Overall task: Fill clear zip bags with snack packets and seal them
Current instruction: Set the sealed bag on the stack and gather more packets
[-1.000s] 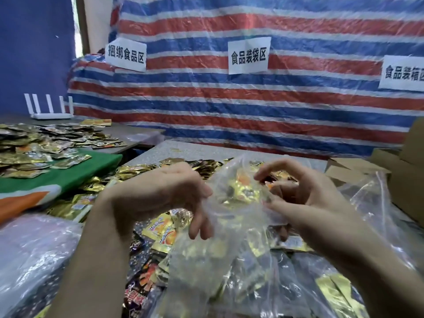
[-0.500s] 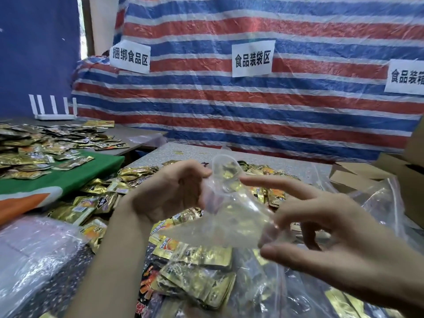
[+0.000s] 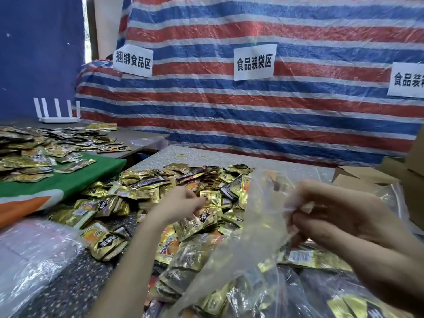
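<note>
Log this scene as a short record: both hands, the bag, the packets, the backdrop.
packets: gold, heaped on the table
bag: clear, held over the packets; contents unclear
right hand: pinches the bag's edge
left hand: reaching into the packets; grip blurred
tarp: striped backdrop with three paper signs
box: cardboard, far right

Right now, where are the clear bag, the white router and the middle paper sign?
clear bag (image 3: 261,228), head view, on its see-through side panel.
white router (image 3: 57,120), head view, on its flat base.
middle paper sign (image 3: 254,61), head view, on its printed centre.
</note>
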Available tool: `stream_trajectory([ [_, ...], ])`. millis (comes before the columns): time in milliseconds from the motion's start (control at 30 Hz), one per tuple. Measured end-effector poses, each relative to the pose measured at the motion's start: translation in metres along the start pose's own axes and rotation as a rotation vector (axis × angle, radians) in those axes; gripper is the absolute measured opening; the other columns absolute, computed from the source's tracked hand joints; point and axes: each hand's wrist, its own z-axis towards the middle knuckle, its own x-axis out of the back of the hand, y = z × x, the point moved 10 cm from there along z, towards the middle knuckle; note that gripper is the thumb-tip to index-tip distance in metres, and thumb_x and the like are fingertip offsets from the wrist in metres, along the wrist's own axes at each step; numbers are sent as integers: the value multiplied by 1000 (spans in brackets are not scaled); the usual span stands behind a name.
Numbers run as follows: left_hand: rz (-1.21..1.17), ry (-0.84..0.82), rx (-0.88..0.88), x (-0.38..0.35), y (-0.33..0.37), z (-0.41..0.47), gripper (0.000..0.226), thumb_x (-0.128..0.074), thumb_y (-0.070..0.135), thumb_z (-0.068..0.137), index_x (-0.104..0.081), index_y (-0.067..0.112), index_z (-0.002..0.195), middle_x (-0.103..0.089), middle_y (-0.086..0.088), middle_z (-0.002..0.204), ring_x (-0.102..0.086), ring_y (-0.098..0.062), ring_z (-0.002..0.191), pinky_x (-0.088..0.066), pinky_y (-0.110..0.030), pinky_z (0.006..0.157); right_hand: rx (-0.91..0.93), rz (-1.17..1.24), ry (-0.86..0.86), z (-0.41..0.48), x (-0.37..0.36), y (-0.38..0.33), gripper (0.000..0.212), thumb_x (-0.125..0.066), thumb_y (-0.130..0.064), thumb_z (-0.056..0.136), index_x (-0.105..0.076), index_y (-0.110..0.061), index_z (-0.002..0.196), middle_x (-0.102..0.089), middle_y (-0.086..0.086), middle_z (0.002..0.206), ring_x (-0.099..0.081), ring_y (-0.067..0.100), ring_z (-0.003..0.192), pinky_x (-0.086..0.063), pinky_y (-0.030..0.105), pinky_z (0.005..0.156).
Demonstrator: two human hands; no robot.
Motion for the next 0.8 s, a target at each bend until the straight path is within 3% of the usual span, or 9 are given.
stream_trajectory([
  [67,152,117,39,-9,-11,8,20,-65,35,94,-65,15,98,-68,-2,94,-63,-12,78,-59,-31,76,-1,-11,-1,-1,5,2,48,-56,-63,90,-67,-18,103,-68,0,77,-70,19,68,-58,35,57],
  [167,210,110,59,-39,-11,15,51,-73,46,85,-55,19,125,-59,-2,119,-60,-14,100,-53,-42,91,3,-39,9,-2,11,4,40,-60,-56,90,-68,-18,100,-67,-1,75,-70,18,64,-58,32,55],
  [233,346,129,94,-55,-12,20,67,-71,54,83,-46,22,137,-50,-2,136,-46,-24,129,-41,-52,108,-7,-78,22,-3,13,5,33,-62,-52,89,-68,-21,98,-67,-2,75,-70,17,63,-58,32,53],
  [300,441,102,144,-65,-14,27,65,-66,51,88,-43,19,140,-45,-6,144,-31,-31,142,-28,-52,117,-17,-128,16,-3,12,6,22,-63,-45,89,-68,-24,94,-68,-3,75,-70,16,64,-58,33,53],
  [400,454,18,112,-63,-12,35,33,-63,38,91,-56,15,115,-59,-8,119,-53,-29,120,-43,-40,101,-46,-117,8,-2,10,6,17,-58,-39,86,-67,-23,88,-67,-1,74,-69,20,64,-58,40,54],
  [500,581,17,63,-50,-12,32,29,-61,41,90,-58,15,103,-60,3,87,-57,-21,87,-46,-36,74,-62,-124,-44,0,4,-1,23,-55,-43,83,-66,-22,85,-66,0,74,-67,20,65,-54,40,57],
  [633,511,119,42,-19,-9,24,8,-62,26,92,-60,20,96,-65,3,92,-61,-12,79,-44,-26,62,-77,-140,-99,2,-6,-9,24,-54,-45,81,-65,-24,84,-66,-1,77,-64,21,69,-52,42,62],
  [733,237,272,7,25,4,9,36,-62,1,86,-61,22,115,-63,-2,110,-60,-10,82,-44,-18,56,-95,-152,-109,2,-13,-11,18,-57,-44,81,-65,-28,85,-66,-9,81,-66,18,74,-54,41,63],
  [800,14,323,-51,51,17,-8,56,-53,-14,83,-63,27,120,-63,-3,110,-63,-13,81,-43,-17,47,-91,-159,-133,4,-21,-13,21,-56,-46,80,-64,-28,86,-65,-12,82,-66,16,76,-55,40,63],
])
